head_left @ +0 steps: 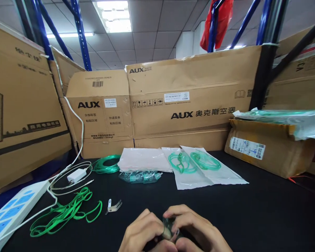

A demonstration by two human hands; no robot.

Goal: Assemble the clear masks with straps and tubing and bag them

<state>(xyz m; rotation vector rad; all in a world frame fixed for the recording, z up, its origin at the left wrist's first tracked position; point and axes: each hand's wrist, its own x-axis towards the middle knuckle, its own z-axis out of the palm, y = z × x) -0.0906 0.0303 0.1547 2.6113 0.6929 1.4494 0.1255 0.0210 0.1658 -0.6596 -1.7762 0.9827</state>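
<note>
At the bottom centre, my left hand (144, 232) and my right hand (195, 227) meet with fingers curled around a small clear, greenish plastic piece (167, 224). It looks like part of a clear plastic mask, though my fingers hide most of it. A small light strip shows near my right fingertips; I cannot tell what it is. To the left of my hands lie a few thin metal strips (114, 207). Beside them is a tangle of green elastic straps (68, 213). Clear green-tinted plastic masks (140, 177) lie further back.
Coiled green tubing (106, 164) lies by a stack of white pouches (144, 159). Two pouches (194, 180) at the right bear more tubing. A white power strip (21, 199) and cable lie left. An opened carton (267, 147) stands right; large cardboard panels (194, 84) wall the back.
</note>
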